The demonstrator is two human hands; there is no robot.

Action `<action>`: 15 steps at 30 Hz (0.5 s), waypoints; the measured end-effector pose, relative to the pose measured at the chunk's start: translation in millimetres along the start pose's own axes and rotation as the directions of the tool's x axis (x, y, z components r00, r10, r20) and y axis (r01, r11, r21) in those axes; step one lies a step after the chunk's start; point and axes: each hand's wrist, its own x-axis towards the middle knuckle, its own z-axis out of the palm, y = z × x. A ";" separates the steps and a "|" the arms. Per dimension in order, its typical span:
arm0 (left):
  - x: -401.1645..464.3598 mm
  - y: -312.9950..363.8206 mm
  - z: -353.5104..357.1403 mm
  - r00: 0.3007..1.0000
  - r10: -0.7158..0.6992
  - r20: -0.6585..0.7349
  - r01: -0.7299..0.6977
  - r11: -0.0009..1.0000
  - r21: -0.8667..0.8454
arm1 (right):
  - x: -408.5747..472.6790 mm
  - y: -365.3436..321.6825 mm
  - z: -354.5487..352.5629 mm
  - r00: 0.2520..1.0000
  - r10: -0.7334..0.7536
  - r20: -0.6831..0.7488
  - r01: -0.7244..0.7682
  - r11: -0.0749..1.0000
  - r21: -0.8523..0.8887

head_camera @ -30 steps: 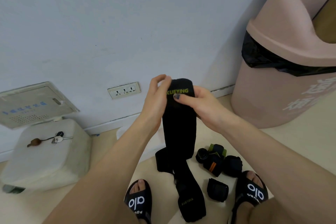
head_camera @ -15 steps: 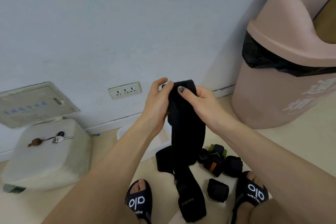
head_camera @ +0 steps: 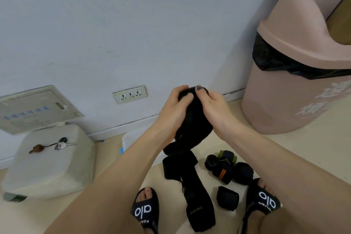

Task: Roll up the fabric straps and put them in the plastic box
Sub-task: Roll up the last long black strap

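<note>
A long black fabric strap (head_camera: 193,125) hangs in front of me, its top end rolled over between both hands. My left hand (head_camera: 176,108) grips the left side of the roll; my right hand (head_camera: 210,106) grips the right side, thumb on top. The strap's loose tail (head_camera: 199,209) lies on the floor between my feet. Several rolled straps (head_camera: 226,167) lie on the floor to the right. A translucent plastic box (head_camera: 131,138) shows only as a corner behind my left forearm.
A pink swing-lid bin (head_camera: 296,81) with a black liner stands at the right. A white block (head_camera: 51,161) with keys (head_camera: 60,143) on it sits at the left. My feet in black slides (head_camera: 144,211) are at the bottom. A wall socket (head_camera: 130,94) is on the wall.
The strap's top end has been rolled down further and the hanging part has shortened. Both hands have closed in more tightly around the roll.
</note>
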 end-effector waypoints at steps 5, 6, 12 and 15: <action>11.8 2.4 -3.9 0.986 -0.015 -0.163 -0.011 0.988 -0.155 | -6.7 0.7 -11.7 0.959 0.120 0.255 -0.132 0.991 0.032; 13.9 5.1 -8.5 0.982 -0.070 -0.176 0.028 0.972 -0.231 | -9.1 0.4 -15.6 0.942 0.133 0.308 -0.140 0.990 0.002; 5.9 10.7 -9.8 0.996 -0.078 -0.051 0.066 0.976 -0.206 | -8.9 -1.8 -23.6 0.969 0.015 0.245 -0.019 1.000 0.015; -4.2 2.0 1.6 0.999 0.047 0.011 -0.047 0.998 0.050 | -7.0 -6.7 -19.0 0.982 0.070 0.176 -0.098 0.983 0.154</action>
